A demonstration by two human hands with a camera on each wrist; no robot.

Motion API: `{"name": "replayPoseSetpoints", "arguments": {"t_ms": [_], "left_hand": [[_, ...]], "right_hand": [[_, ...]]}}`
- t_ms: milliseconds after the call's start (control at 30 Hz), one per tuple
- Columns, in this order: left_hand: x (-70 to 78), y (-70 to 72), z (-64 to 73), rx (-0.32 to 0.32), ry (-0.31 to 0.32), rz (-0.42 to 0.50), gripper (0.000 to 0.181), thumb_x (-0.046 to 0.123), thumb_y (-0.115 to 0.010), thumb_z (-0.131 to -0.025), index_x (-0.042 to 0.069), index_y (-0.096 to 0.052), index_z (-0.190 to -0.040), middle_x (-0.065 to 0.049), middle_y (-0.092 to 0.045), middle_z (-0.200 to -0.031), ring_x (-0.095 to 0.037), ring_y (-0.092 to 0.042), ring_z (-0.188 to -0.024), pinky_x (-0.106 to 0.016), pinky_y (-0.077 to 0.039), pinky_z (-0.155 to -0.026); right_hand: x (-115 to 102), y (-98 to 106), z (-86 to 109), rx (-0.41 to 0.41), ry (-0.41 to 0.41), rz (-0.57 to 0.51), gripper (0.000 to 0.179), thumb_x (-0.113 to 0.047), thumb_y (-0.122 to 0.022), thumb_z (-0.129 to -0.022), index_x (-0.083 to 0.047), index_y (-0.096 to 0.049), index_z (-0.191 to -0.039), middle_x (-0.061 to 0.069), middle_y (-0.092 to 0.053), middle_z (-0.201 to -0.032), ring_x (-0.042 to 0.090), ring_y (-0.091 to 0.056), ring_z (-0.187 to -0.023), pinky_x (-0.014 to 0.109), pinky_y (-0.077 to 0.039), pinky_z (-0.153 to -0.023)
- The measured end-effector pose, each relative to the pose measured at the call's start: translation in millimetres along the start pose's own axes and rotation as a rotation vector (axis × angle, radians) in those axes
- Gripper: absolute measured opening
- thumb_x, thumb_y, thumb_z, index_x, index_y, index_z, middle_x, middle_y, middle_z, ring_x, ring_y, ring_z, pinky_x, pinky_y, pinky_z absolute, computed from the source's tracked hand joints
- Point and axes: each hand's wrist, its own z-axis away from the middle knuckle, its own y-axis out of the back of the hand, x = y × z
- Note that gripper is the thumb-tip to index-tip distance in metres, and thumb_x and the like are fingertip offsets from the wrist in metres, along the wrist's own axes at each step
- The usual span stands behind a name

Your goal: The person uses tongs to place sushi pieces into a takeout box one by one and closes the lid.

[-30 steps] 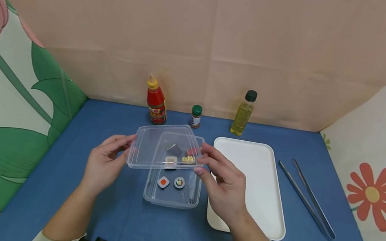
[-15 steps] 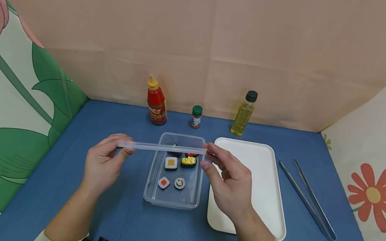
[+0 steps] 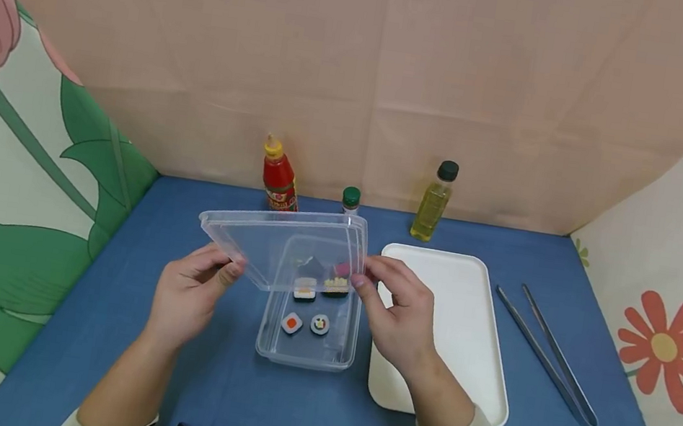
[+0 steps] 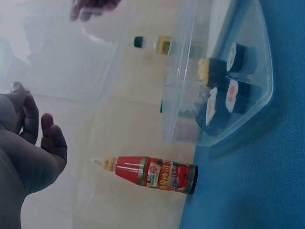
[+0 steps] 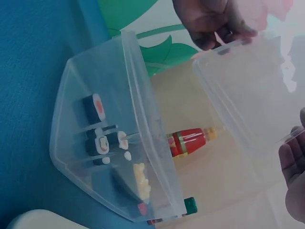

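A clear plastic lid (image 3: 262,242) is held tilted over an open clear container (image 3: 303,363). My left hand (image 3: 189,290) pinches its left near corner between thumb and fingers, and my right hand (image 3: 398,312) grips its right edge. Inside the container stand several sushi pieces, among them a square roll with an orange centre (image 3: 291,323) and a round roll (image 3: 320,324). A yellow-topped piece (image 3: 336,286) and a white-topped square one (image 3: 304,291) show through or beside the lid's near edge. In the right wrist view the lid (image 5: 252,90) hangs apart from the container (image 5: 76,143).
Right of the container lies a white tray (image 3: 454,345), with metal tongs (image 3: 547,355) beyond it. At the back stand a red sauce bottle (image 3: 281,179), a small green-capped jar (image 3: 351,198) and an oil bottle (image 3: 431,204). Blue cloth (image 3: 212,384) covers the table.
The lid has turned in both hands: slanted at first, then edge-on to the head view, now with its far side raised. The container and sushi have stayed put.
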Motion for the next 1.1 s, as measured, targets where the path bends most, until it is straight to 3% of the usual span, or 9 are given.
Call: {"name": "replayPoseSetpoints", "arguments": {"t_ms": [100, 267, 433, 600, 800, 967, 1100], "left_hand": [[-2.1, 0.1, -0.5, -0.019, 0.027, 0.005, 0.013, -0.014, -0.066, -0.093, -0.009, -0.075, -0.102, 0.001, -0.071, -0.1, -0.011, -0.065, -0.093, -0.02, -0.055, -0.083], [-6.3, -1.5, -4.0, -0.037, 0.159, -0.148, 0.013, 0.006, -0.071, -0.098, -0.001, -0.078, -0.108, 0.004, -0.072, -0.102, -0.01, -0.066, -0.094, -0.018, -0.055, -0.082], [-14.1, -5.2, -7.1, -0.06, 0.317, -0.236, 0.025, 0.027, -0.074, -0.099, 0.009, -0.08, -0.114, -0.002, -0.076, -0.106, -0.01, -0.066, -0.093, -0.021, -0.054, -0.078], [-26.8, -7.5, -9.5, -0.085, 0.398, -0.275, 0.034, 0.038, -0.074, -0.097, 0.011, -0.08, -0.116, -0.005, -0.076, -0.107, -0.016, -0.062, -0.093, -0.025, -0.051, -0.075], [-47.8, -8.7, -12.1, -0.119, 0.516, -0.284, 0.04, 0.045, -0.075, -0.095, 0.013, -0.078, -0.12, -0.004, -0.074, -0.106, -0.022, -0.061, -0.098, -0.027, -0.052, -0.077], [-61.1, -10.8, -10.8, -0.16, 0.566, -0.312, 0.044, 0.046, -0.076, -0.095, 0.015, -0.076, -0.125, -0.004, -0.075, -0.103, -0.022, -0.062, -0.1, -0.031, -0.052, -0.081], [-68.8, -12.9, -8.5, -0.182, 0.574, -0.324, 0.045, 0.045, -0.076, -0.095, 0.013, -0.075, -0.126, -0.004, -0.076, -0.099, -0.021, -0.064, -0.096, -0.03, -0.052, -0.078]], "right_hand": [[1.6, -0.1, 1.9, 0.0, -0.003, 0.025, 0.029, 0.005, -0.076, -0.09, 0.002, -0.076, -0.119, 0.013, -0.073, -0.109, 0.019, -0.066, -0.089, 0.023, -0.057, -0.082], [5.4, 2.4, 5.5, -0.019, -0.068, 0.106, 0.028, -0.003, -0.078, -0.092, -0.001, -0.077, -0.12, 0.004, -0.073, -0.101, 0.014, -0.068, -0.085, 0.023, -0.058, -0.078], [9.0, 2.5, 10.8, -0.053, -0.192, 0.14, 0.028, -0.009, -0.078, -0.094, -0.002, -0.077, -0.121, 0.0, -0.072, -0.095, 0.012, -0.067, -0.081, 0.027, -0.06, -0.073], [11.8, 0.6, 15.8, -0.091, -0.328, 0.183, 0.029, -0.013, -0.077, -0.095, -0.002, -0.076, -0.123, -0.002, -0.067, -0.088, 0.012, -0.062, -0.075, 0.026, -0.056, -0.066], [20.0, -3.7, 23.7, -0.17, -0.48, 0.208, 0.044, -0.018, -0.076, -0.097, -0.002, -0.067, -0.137, -0.003, -0.068, -0.087, 0.012, -0.061, -0.07, 0.026, -0.054, -0.06], [24.9, -5.1, 29.9, -0.224, -0.579, 0.229, 0.054, -0.021, -0.075, -0.097, -0.005, -0.06, -0.146, -0.004, -0.067, -0.086, 0.013, -0.06, -0.07, 0.027, -0.052, -0.055], [28.9, -5.4, 33.5, -0.265, -0.62, 0.259, 0.053, -0.023, -0.076, -0.096, -0.005, -0.062, -0.144, -0.004, -0.066, -0.084, 0.013, -0.059, -0.068, 0.027, -0.05, -0.053]]}}
